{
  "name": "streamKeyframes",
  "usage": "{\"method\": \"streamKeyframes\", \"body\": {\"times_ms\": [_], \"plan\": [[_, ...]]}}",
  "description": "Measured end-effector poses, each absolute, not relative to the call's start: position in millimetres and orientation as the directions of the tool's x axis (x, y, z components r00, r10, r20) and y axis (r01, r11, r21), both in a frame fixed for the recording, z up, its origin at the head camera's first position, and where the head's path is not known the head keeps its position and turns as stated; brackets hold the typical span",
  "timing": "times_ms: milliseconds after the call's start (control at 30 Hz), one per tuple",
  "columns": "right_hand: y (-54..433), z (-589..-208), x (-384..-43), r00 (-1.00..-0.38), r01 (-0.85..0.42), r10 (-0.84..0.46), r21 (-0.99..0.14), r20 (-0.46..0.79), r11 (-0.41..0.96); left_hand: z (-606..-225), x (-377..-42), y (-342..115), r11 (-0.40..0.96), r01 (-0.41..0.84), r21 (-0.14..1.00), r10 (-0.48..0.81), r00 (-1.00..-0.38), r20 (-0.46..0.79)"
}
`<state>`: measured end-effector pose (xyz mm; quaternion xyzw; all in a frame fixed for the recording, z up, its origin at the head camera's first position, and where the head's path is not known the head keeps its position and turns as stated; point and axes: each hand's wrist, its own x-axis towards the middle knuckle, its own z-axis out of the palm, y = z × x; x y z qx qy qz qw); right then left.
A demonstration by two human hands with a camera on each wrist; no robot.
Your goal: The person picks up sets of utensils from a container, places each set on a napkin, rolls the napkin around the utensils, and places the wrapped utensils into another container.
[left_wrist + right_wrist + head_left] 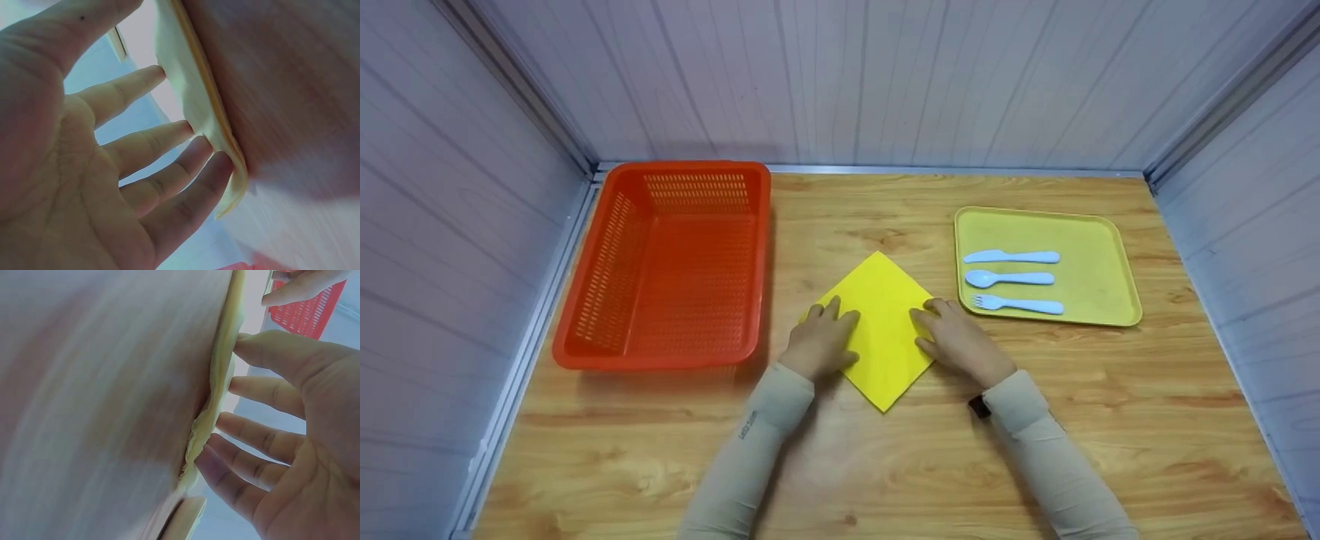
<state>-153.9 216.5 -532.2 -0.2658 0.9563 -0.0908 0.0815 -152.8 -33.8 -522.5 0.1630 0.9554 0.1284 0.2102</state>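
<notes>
A folded yellow cloth lies on the table as a diamond, one corner toward the back and one toward the front. My left hand touches its left corner with spread fingertips. On the opposite corner, the fingertips of my right hand rest in the same way. In the left wrist view the fingers are nearly straight against the cloth's layered edge. The right wrist view has the fingers spread along the other edge of the cloth. Neither hand pinches the cloth.
At the left stands an orange-red plastic basket with slotted walls. A yellow tray at the right bears a light-blue knife, spoon and fork. Pale panel walls enclose the wooden table at the back and sides.
</notes>
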Motion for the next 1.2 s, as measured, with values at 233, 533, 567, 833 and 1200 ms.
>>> {"method": "streamKeyframes", "body": {"times_ms": [233,533,567,833,1200], "plan": [[218.4,-530.6,-157.0,-0.856,-0.471,-0.504,-0.227,-0.118,0.853,-520.5,-157.1,-31.4,0.915,0.256,0.312,0.365,-0.854,-0.371],[219.9,-531.8,-156.3,-0.842,-0.516,-0.537,-0.212,-0.052,0.83,-518.4,-156.0,-30.6,0.926,0.278,0.256,0.361,-0.85,-0.383],[220.3,-532.1,-156.5,-0.843,-0.516,-0.536,-0.212,-0.046,0.83,-518.2,-155.2,-29.8,0.927,0.286,0.243,0.362,-0.852,-0.378],[223.7,-523.1,-157.6,-0.87,-0.49,-0.492,-0.172,0.036,0.854,-509.6,-147.8,-19.3,0.923,0.342,0.176,0.381,-0.88,-0.284],[268.3,-518.8,-164.9,-0.811,-0.518,-0.456,-0.087,0.367,0.851,-494.7,-138.6,29.3,0.825,0.563,0.061,0.566,-0.82,-0.09]]}}
